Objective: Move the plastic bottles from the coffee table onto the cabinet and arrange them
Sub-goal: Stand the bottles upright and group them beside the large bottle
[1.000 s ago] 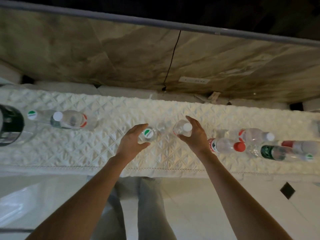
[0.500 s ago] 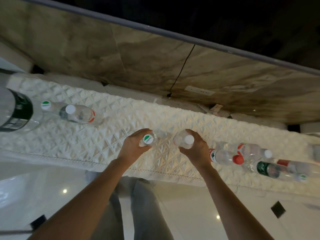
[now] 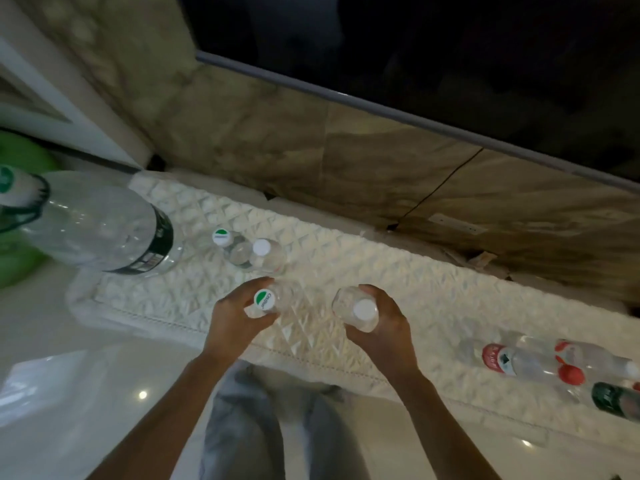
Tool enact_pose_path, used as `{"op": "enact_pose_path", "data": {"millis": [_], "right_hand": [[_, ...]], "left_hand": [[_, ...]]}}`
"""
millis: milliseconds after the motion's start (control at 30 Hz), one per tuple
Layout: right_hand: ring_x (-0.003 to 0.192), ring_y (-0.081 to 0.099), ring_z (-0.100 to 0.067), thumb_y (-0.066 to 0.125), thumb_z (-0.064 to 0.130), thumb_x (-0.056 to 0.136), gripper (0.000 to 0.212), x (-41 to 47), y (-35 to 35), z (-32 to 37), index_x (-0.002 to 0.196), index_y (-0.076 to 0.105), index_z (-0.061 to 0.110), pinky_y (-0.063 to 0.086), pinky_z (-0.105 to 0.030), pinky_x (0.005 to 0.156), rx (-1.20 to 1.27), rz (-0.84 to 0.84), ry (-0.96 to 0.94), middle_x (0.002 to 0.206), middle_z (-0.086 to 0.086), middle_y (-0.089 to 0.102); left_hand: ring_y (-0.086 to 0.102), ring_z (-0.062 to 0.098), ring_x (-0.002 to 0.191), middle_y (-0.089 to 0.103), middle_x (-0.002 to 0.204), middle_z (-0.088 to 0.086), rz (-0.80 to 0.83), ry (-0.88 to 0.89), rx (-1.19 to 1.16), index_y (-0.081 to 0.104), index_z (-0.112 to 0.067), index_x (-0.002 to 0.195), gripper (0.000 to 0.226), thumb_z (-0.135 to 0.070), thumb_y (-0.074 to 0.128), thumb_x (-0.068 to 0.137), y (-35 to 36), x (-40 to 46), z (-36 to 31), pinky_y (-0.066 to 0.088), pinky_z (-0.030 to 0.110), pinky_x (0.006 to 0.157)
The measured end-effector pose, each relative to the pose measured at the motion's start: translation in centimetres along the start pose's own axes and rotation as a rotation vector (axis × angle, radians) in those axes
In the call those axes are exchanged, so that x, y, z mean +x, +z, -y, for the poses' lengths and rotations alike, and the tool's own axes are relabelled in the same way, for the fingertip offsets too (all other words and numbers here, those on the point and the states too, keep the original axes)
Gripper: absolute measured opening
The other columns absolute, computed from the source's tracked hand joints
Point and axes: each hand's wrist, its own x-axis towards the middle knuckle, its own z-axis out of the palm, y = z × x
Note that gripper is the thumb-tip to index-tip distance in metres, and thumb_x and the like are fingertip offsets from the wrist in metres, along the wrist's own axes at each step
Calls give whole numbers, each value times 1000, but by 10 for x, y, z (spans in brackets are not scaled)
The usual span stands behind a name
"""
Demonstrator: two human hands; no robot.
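Head view | we grip a green-capped bottle (image 3: 265,301) in left hand (image 3: 235,322), white-capped bottle (image 3: 360,311) in right hand (image 3: 388,329), over cabinet (image 3: 346,258) | two stand upright, several lie right, unarranged.

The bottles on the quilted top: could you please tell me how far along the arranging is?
Done: two small bottles stand upright beside the large jug. In hand: the left hand grips a green-capped bottle, the right hand a white-capped bottle. Left: several bottles lying down at right.
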Motion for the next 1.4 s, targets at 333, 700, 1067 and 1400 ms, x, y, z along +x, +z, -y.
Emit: {"op": "enact_pose_path", "data": {"millis": [333, 700, 1067, 1400], "right_hand": [[105, 58, -14, 85, 20, 62, 67, 17, 129, 72, 122, 56, 18, 39, -17, 89, -2, -25, 38, 117, 1, 63], [118, 50, -13, 76, 13, 68, 66, 17, 183, 76, 129, 50, 20, 36, -11, 93, 10, 35, 51, 127, 2, 56], [108, 56, -11, 80, 23, 73, 45, 12, 181, 89, 114, 63, 18, 43, -17, 92, 5, -175, 29, 116, 3, 61], [94, 62, -14, 79, 22, 72, 36, 13, 180, 96, 105, 68, 17, 50, -21, 78, -95, -246, 4, 103, 1, 67]], "left_hand": [[61, 1, 93, 66, 113, -10, 113, 78, 9, 65, -21, 115, 58, -22, 87, 61, -73, 31, 102, 44, 2, 81], [59, 7, 104, 65, 116, 1, 124, 205, -33, 63, -11, 116, 54, -14, 83, 66, -69, 44, 137, 42, 5, 88], [59, 9, 94, 64, 107, 2, 14, 239, -67, 64, -9, 111, 43, -18, 79, 72, -74, 35, 128, 50, 15, 81], [62, 10, 90, 66, 100, 5, -38, 224, -70, 68, -8, 104, 38, -13, 82, 69, -68, 40, 119, 53, 17, 76]]}}
